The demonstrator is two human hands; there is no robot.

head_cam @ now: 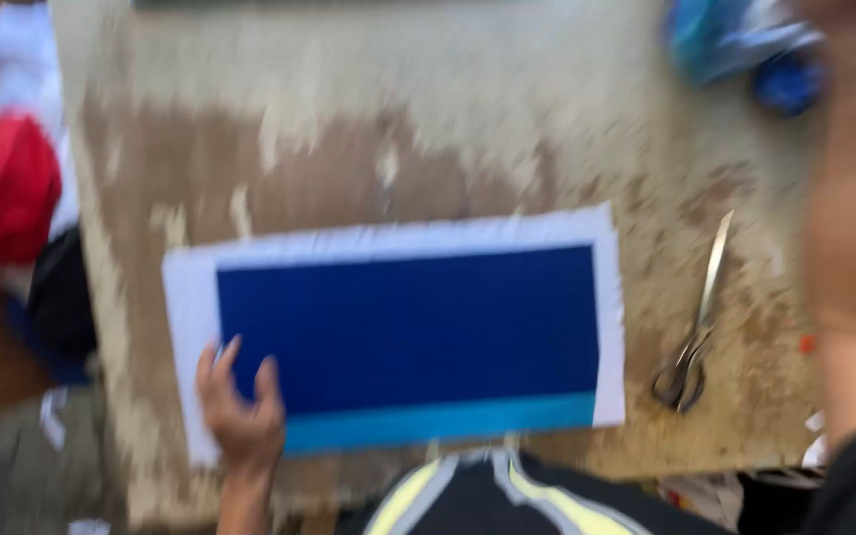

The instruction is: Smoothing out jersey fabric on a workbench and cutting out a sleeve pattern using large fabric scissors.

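A white sheet (180,297) with a large dark blue rectangle (408,327) and a lighter blue strip along its near edge lies flat on a worn wooden table (349,149). My left hand (240,411) rests on the sheet's near left corner, fingers apart on top of it. My right arm (854,228) rises along the right edge, very blurred. Its hand reaches toward the far right corner and cannot be made out. The whole frame is motion-blurred.
Metal scissors (694,337) lie on the table right of the sheet. Blue items (745,50) sit at the far right corner. Red, white and dark cloth things (12,178) are off the table's left side.
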